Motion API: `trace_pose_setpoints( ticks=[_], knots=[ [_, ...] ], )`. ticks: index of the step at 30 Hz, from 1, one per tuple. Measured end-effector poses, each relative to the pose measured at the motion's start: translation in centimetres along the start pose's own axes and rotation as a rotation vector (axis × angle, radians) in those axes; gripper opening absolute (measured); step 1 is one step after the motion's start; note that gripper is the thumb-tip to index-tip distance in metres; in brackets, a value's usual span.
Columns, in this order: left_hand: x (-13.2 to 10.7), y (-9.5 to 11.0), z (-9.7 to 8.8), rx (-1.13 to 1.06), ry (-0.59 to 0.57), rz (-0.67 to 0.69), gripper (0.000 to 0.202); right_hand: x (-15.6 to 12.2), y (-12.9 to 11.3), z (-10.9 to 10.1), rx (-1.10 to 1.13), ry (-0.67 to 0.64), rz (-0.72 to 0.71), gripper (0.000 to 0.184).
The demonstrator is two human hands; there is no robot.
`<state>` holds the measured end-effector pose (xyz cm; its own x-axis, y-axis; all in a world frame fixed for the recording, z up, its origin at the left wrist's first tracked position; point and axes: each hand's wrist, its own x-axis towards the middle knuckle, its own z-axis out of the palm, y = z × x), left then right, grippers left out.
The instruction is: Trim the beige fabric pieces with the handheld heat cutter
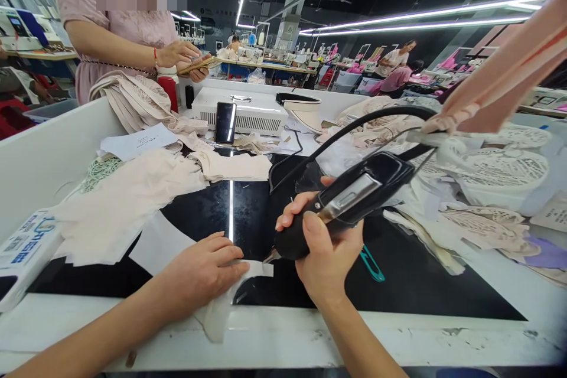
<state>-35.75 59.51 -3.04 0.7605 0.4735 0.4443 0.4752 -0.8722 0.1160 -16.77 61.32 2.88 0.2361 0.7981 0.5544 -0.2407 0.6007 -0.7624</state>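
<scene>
My right hand (325,248) is wrapped around a black corded hand tool (349,195) with a silver switch plate on its side. Its narrow metal tip (270,256) points down to the left, at the edge of a small pale strip of fabric (261,269). My left hand (204,269) lies flat over that strip, fingers stretched out and pressing it on the black board (234,218). Part of the strip is hidden under the hand, and some hangs toward the table's front edge. A peach cloth tie (496,82) runs up from the tool's rear end.
Cream fabric pieces (128,207) lie at left beside a white labelled box (26,254). A teal clip-like item (372,263) rests right of my hand. Behind are a phone (225,123), a vented white unit (261,112) and lace pieces (500,168). A co-worker (119,29) stands back left.
</scene>
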Motion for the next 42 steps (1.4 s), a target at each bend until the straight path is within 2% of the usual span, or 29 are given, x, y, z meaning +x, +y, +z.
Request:
trace_pose_setpoints(
  ticks=[11, 19, 31, 35, 42],
  knots=[
    [-0.3, -0.1, -0.1, 0.006, -0.027, -0.011, 0.023, -0.3, -0.8, 0.4, 0.044, -0.009, 0.016, 0.038],
    [-0.2, 0.0, -0.3, 0.009, -0.035, -0.016, 0.024, -1.3, -0.2, 0.7, 0.044, -0.055, 0.051, 0.039],
    [-0.2, -0.2, -0.2, -0.004, -0.036, -0.009, 0.023, -1.0, -0.8, -0.3, 0.036, -0.022, 0.019, 0.041],
    [-0.2, -0.1, -0.2, 0.043, -0.026, 0.008, 0.025, -1.2, -0.7, -0.3, -0.004, -0.036, 0.024, 0.039],
    [-0.9, 1.6, 0.0, 0.205, -0.06, -0.093, 0.04, -1.9, -1.2, -0.2, -0.033, -0.001, 0.03, 0.042]
  ],
)
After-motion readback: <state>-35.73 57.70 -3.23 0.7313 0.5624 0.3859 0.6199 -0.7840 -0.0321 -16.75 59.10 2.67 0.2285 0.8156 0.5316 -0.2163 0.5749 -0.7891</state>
